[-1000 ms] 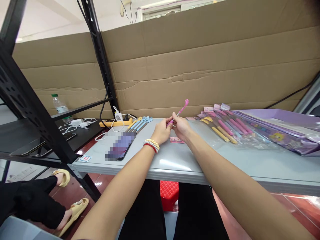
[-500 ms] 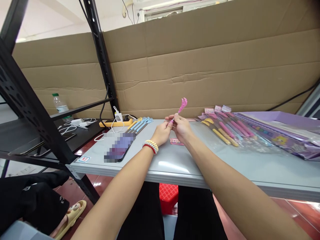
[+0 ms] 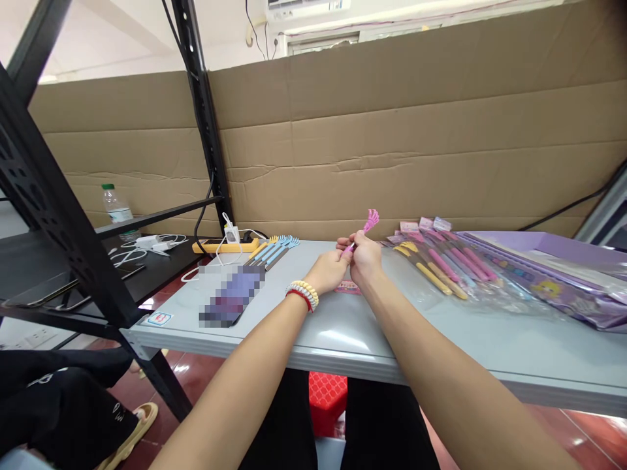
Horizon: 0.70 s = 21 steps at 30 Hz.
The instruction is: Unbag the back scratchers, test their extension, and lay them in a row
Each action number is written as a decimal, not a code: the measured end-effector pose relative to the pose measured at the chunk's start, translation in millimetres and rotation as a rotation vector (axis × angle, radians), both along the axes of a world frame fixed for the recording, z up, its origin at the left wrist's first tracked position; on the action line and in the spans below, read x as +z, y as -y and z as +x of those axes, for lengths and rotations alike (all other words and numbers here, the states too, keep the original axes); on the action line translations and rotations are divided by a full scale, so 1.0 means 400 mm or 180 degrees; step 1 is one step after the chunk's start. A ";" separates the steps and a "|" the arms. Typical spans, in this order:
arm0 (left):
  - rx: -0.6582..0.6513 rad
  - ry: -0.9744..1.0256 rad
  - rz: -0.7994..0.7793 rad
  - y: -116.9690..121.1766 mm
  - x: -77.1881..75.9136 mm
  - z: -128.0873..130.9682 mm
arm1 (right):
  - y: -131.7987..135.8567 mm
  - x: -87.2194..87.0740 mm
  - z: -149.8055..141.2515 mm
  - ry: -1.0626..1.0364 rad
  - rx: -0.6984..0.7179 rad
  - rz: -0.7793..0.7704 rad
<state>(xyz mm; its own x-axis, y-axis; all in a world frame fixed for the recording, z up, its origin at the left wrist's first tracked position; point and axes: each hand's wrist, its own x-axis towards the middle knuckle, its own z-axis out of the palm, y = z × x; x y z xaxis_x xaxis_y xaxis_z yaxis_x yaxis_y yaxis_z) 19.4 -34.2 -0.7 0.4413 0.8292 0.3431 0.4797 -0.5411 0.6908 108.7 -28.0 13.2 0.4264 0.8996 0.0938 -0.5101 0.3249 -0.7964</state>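
My left hand (image 3: 331,269) and my right hand (image 3: 365,258) meet above the grey table (image 3: 372,326), both closed on the thin stem of a pink claw-headed stick (image 3: 366,225). Its claw end points up and to the right, past my right knuckles. A beaded bracelet circles my left wrist. A small pink card (image 3: 345,287) lies on the table just under my hands. Several blue and yellow sticks of the same kind (image 3: 274,249) lie fanned to the left of my hands.
Bagged pink and yellow sticks (image 3: 435,261) and a purple packet (image 3: 548,277) lie at the right. A blurred phone (image 3: 230,297), a yellow power strip (image 3: 225,245) with chargers, a black rack post (image 3: 206,124) and a water bottle (image 3: 116,205) stand left. Cardboard walls the back. Another person's legs (image 3: 63,411) show lower left.
My hands have drawn closer together on the pink stick, and its claw end has sunk lower and nearer my right hand. The view has tipped slightly downward.
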 end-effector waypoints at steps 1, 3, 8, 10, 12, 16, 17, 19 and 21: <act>-0.0006 -0.0081 0.0022 0.003 0.002 0.002 | 0.000 0.002 0.004 -0.0006 -0.0039 -0.0069; -0.0006 -0.0225 0.0082 0.007 0.006 0.005 | 0.001 0.008 0.011 -0.0028 -0.0109 -0.0196; 0.0020 -0.0434 0.0118 0.007 0.010 0.009 | 0.007 0.022 0.022 -0.0015 -0.0186 -0.0381; 0.0033 -0.0485 0.0076 0.008 0.011 0.008 | 0.007 0.024 0.029 -0.0007 -0.0168 -0.0418; 0.0036 -0.0559 0.0054 0.011 0.010 0.006 | 0.004 0.025 0.040 -0.0047 -0.0164 -0.0389; 0.0042 -0.0747 0.0141 0.022 0.005 0.001 | 0.000 0.028 0.077 -0.0198 -0.0257 -0.0346; 0.0045 -0.0796 0.0166 0.025 0.004 -0.001 | -0.001 0.029 0.088 -0.0227 -0.0284 -0.0345; 0.0048 -0.0913 0.0172 0.029 0.004 -0.005 | -0.003 0.032 0.115 -0.0316 -0.0366 -0.0337; 0.0070 -0.1077 0.0183 0.030 0.006 -0.011 | -0.008 0.034 0.148 -0.0424 -0.0489 -0.0323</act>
<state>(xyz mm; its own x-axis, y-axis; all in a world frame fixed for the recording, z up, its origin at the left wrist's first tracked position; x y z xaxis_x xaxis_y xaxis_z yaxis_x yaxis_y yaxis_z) 14.8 -46.1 1.5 0.5204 0.8233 0.2267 0.6884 -0.5615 0.4591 167.7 -24.8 26.7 0.5617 0.8252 -0.0602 -0.5637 0.3284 -0.7579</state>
